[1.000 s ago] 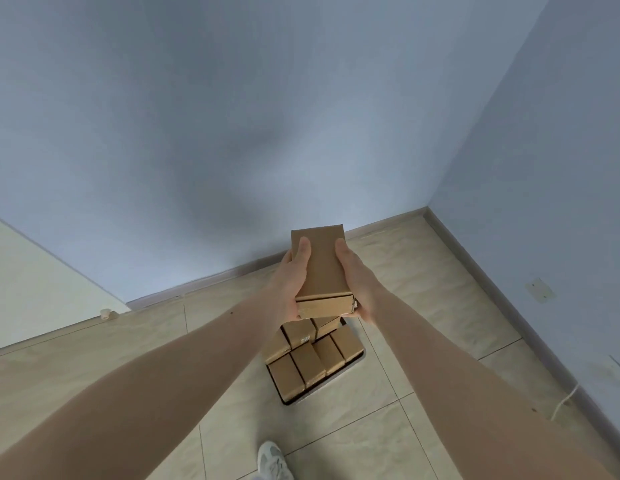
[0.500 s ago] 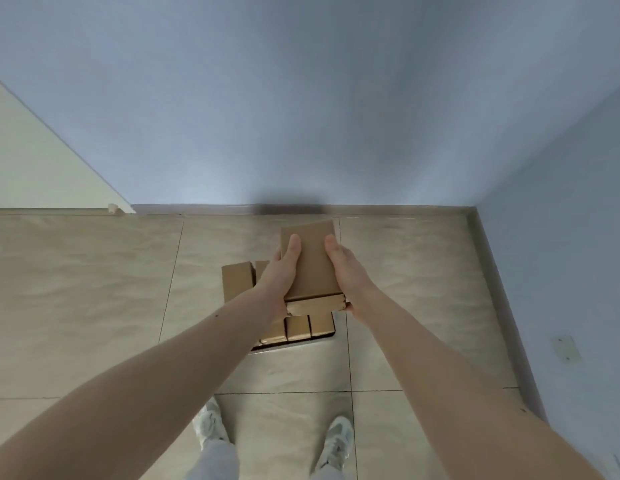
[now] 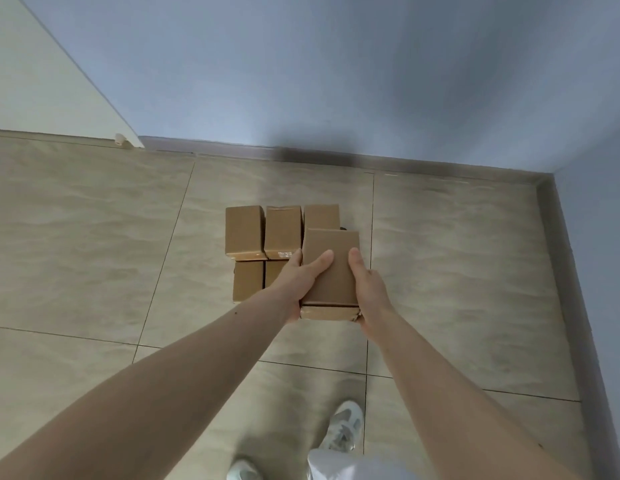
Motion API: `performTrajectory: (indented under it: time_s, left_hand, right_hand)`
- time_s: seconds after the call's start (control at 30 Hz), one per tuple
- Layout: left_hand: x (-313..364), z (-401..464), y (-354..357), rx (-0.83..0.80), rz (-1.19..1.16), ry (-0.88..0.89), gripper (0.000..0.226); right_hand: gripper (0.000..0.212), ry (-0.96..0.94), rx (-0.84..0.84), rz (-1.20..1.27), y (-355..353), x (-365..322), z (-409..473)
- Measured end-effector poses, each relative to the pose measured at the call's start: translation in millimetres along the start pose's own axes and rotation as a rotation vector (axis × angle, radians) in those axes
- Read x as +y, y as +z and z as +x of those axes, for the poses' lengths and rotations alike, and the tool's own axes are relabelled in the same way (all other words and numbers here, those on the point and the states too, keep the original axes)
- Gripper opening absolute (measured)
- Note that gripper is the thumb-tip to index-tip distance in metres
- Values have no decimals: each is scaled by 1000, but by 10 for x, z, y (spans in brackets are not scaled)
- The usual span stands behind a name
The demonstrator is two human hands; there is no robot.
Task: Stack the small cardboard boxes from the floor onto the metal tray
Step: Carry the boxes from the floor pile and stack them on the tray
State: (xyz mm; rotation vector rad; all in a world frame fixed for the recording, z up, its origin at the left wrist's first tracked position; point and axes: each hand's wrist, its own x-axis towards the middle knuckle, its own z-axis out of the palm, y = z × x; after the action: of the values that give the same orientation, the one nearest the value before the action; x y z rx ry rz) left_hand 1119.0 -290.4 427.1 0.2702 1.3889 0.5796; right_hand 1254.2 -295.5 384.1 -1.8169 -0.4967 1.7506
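Held cardboard box point(image 3: 331, 268): gripped between both hands, long axis pointing away from the person. Left hand point(image 3: 301, 282) on its left side, thumb lying across the top face, other fingers hidden beneath. Right hand point(image 3: 367, 292) on its right side, thumb along the top right edge, fingers wrapped under. The box sits above the near right part of the stacked boxes point(image 3: 263, 233), overlapping the far right one. Stacked boxes: three in the far row, two visible nearer, side by side on the tiled floor point(image 3: 457, 271). Tray almost wholly hidden beneath them. White shoes point(image 3: 343, 427) below.
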Motion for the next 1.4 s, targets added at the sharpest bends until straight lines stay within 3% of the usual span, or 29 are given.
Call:
performTrajectory:
  time_s: [0.27,0.43,0.6,0.77,0.93,1.07,1.2,1.4]
  left_hand:
    - [-877,1145,-409,36,10,8,53]
    - [-1253,1787,-585,56,107,71,56]
    - [-1509,2304,-805,97,378,214,65]
    - [-1532,2586,-983,138,637,433,60]
    - [-1625,2912,-1114,326,946,609,72]
    - [-1705,3077,-1157,452,987,648,78]
    - [-1777,3257,-1184,443,1034,664,82]
    - [-1958,3383,-1242,425,1089,563,85]
  right_hand:
    - [62,-45,-104,11,49,1098,1043]
    - [58,-107,-22,17,119,1606,1620]
    - [44,-179,88,-66,214,1913,2014]
    - [47,-213,97,29,348,2009,2219]
    - [46,-233,118,49,436,2160,2455]
    - [48,-250,192,56,466,2249,2650]
    - [50,-251,280,30,452,2356,2808]
    - [55,-257,269,17,507,2505,2965]
